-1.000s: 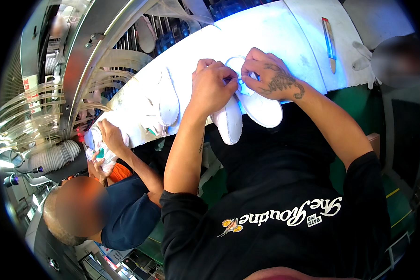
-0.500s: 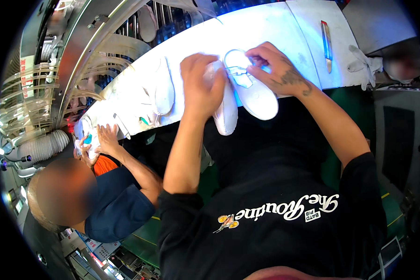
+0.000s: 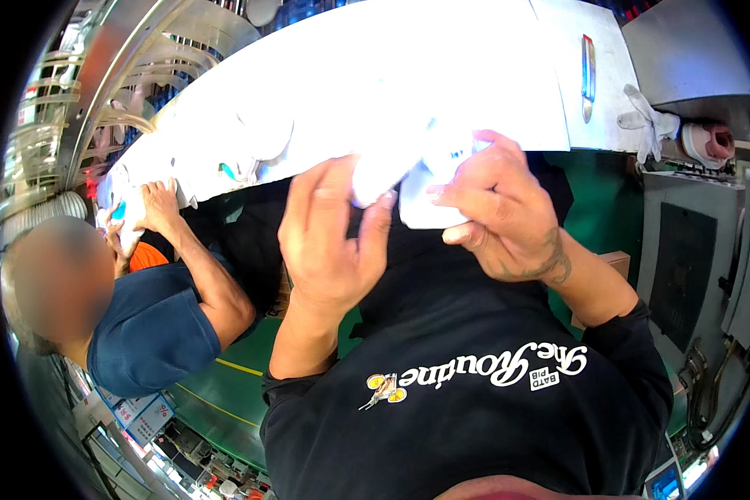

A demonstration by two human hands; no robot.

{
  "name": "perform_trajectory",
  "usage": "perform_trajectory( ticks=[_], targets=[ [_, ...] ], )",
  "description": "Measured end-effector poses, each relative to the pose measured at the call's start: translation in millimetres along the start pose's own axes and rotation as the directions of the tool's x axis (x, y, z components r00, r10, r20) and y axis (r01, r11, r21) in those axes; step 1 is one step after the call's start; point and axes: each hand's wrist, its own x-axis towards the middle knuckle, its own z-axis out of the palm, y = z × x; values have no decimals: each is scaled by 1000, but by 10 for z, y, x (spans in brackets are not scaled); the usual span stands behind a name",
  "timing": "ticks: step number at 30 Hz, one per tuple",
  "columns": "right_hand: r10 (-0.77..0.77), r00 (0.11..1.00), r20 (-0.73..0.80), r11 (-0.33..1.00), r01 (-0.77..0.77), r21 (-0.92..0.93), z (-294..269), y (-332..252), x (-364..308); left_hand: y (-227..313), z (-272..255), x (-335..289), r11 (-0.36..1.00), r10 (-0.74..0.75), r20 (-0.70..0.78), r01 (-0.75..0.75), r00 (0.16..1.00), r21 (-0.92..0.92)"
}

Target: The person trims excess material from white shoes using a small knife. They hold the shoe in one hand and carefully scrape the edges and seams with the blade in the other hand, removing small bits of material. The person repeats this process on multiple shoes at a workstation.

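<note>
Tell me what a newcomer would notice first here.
Probably the glaring white table across the upper middle, with two white shoes at its near edge, between the left hand and right hand. Next, the co-worker in dark blue at the left. Then the slim tool lying at the table's right, left of a white glove.

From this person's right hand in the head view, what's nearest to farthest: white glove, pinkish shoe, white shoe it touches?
1. White shoe, against the right hand.
2. White glove, off to the right.
3. Pinkish shoe, right of the glove.
</note>
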Motion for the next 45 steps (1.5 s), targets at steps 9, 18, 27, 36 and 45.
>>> perform_trajectory(
  ticks=[9,18,27,36,45],
  targets=[
    [152,953,-262,977,-105,186,256,-109,-146,120,90,-29,797,-257,237,344,937,-496],
    [218,918,-330,957,-135,257,267,-153,-318,272,362,-184,271,-225,249,305,942,-913],
    [257,905,-340,952,-176,251,264,-206,-425,160,437,-334,731,30,130,67,991,-679],
    [188,940,-283,965,-123,234,248,-171,-335,173,413,-407,711,-37,137,122,990,-692],
    [151,943,-297,979,-101,178,230,-121,-318,168,449,-369,767,7,111,66,994,-638]
  ],
)
